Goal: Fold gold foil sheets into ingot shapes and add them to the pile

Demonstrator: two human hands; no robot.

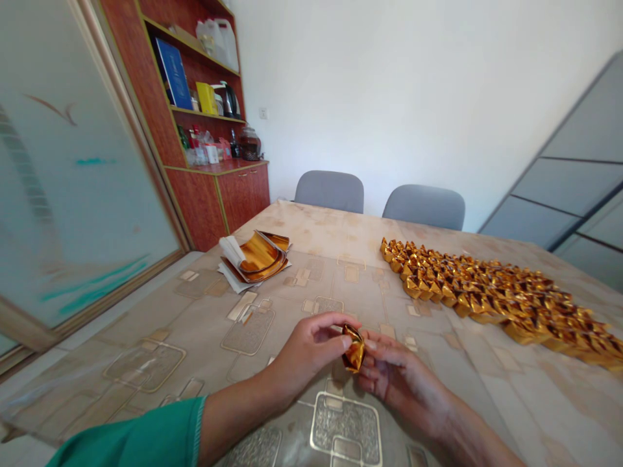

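Between my two hands is a small folded gold foil paper ingot (354, 350), held a little above the patterned tablecloth. My left hand (316, 344) pinches its left side with thumb and forefinger. On the other side, the fingers of my right hand (396, 370) close against its right edge. Part of the ingot is covered by my fingertips. Rows of finished-looking gold paper ingots (487, 285) stand packed together on the right of the table. A loose stack of gold foil paper sheets (260, 253), some with white backs, lies curled at the back left.
The table (195, 324) has a beige cloth with rectangle patterns. Two grey chairs (331, 190) (423, 204) stand at its far side. A red-brown cabinet (204, 143) with bottles and a kettle is at the back left, beside a frosted glass door (78, 168).
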